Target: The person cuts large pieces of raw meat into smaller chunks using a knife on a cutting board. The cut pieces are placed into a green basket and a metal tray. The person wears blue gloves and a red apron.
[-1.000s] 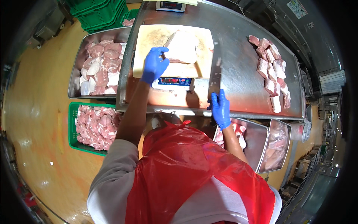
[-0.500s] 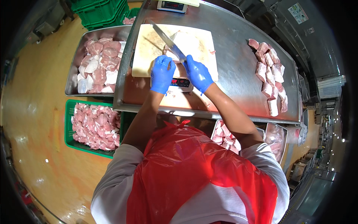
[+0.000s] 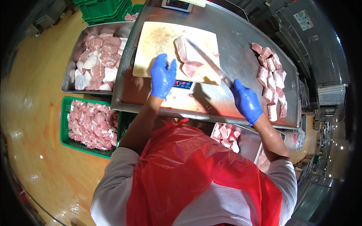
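Operator: Since the earlier frame, both hands have separated. Right hand (image 3: pixel 247 101) has drawn back toward the near edge of the steel surface (image 3: pixel 233 49), and the slab of raw meat (image 3: pixel 190 56) now lies on the cutting board (image 3: pixel 158 41).

Inspector: Grip status?

Operator: Right hand is closed around the handle of the knife (image 3: pixel 209 62); its blade extends up and left across the meat. Left hand (image 3: pixel 163 75) is spread open, holding nothing, resting at the board's near edge, just beside the meat's lower-left corner.

Inspector: Handling properties?

Operator: Judged soft, limp, wet and slippery, moderately heavy. Take hold flat from above on the thick pale upper portion, fingers well apart from the blade line.

Inspector: Surroundings?

Operator: Cut pieces (image 3: pixel 269 81) lie at the surface's right end; a metal tray (image 3: pixel 69 77) and green crate (image 3: pixel 64 124) of meat sit left.
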Motion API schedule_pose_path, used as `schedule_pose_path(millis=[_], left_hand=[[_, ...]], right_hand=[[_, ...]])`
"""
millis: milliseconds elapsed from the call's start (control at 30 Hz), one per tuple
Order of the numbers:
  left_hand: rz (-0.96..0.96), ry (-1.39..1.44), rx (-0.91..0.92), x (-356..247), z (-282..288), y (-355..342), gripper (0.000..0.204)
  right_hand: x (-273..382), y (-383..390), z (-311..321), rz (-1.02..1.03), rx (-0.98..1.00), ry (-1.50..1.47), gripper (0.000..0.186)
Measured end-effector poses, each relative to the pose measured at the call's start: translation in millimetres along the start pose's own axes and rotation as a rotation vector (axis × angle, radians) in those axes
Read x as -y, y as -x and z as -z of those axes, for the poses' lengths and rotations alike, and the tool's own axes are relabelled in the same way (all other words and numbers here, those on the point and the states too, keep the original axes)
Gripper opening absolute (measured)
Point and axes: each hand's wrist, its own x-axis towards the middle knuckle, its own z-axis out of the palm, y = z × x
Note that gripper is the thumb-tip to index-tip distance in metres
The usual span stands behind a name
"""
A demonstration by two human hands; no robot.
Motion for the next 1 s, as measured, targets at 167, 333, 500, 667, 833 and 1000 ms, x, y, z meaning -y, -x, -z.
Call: schedule_pose_path(millis=[167, 333, 500, 667, 833, 1000], left_hand=[[-0.295, -0.509, 0.085, -29.4, -41.1, 32.7, 0.049], [-0.212, -0.387, -0.024, -11.2, -44.2, 7.7, 0.017], [0.105, -0.420, 0.124, -13.4, -16.0, 6.0, 0.018], [-0.141, -0.793, 0.156, -25.9, -35.8, 17.7, 0.030], [-0.184, -0.690, 0.169, -18.6, -31.9, 15.3, 0.024], [-0.188, -0.562, 0.204, -14.2, 7.9, 11.3, 0.028]], right_hand=[[-8.1, -34.6, -54.9, 0.021, -0.229, -0.166, 0.019], [-1.9, -54.1, -89.9, 0.054, -0.218, -0.243, 0.015], [-25.5, -35.1, -96.0, 0.059, -0.115, -0.146, 0.015], [-37.6, -36.5, -101.3, 0.039, -0.220, -0.195, 0.014], [-11.2, -62.1, -101.0, 0.040, -0.207, -0.255, 0.016], [22.7, -70.7, -114.2, 0.115, -0.244, -0.241, 0.018]])
